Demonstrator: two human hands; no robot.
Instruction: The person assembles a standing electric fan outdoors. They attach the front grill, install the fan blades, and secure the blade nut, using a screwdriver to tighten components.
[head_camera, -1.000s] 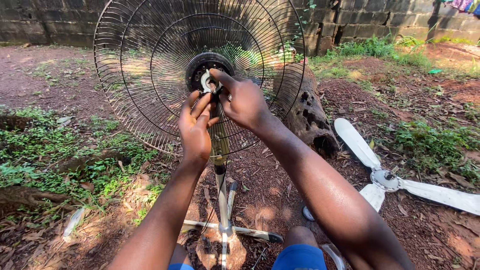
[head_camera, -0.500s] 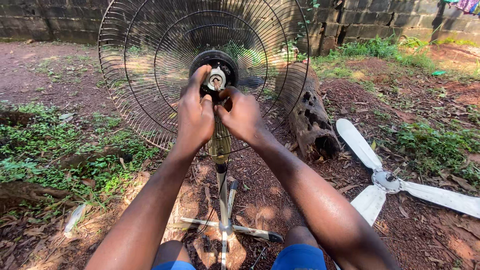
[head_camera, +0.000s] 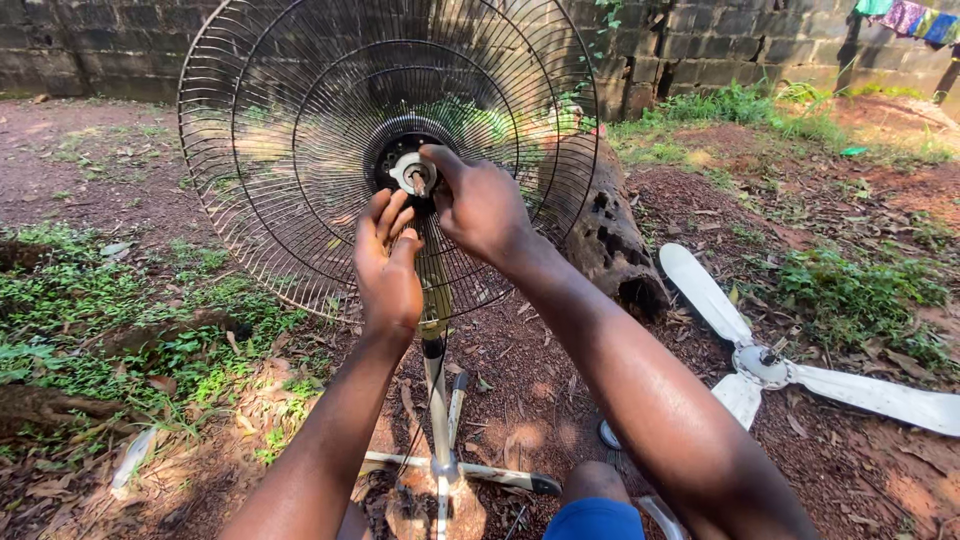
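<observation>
right hand (head_camera: 480, 205) pinches the white nut (head_camera: 411, 174) at the fan guard (head_camera: 300, 150) centre; left hand (head_camera: 388, 262) open, fingers touching the hub beneath it

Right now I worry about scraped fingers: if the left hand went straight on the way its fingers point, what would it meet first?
The left hand points up and forward at the fan's centre. It would probably first meet the white hub nut and motor shaft that the right hand is gripping, with the rear wire guard around it; depth is unclear.

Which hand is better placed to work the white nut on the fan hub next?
Right, probably. The right hand already has its fingertips on the white nut at the hub; the left hand sits lower, against the rear grille.
</observation>
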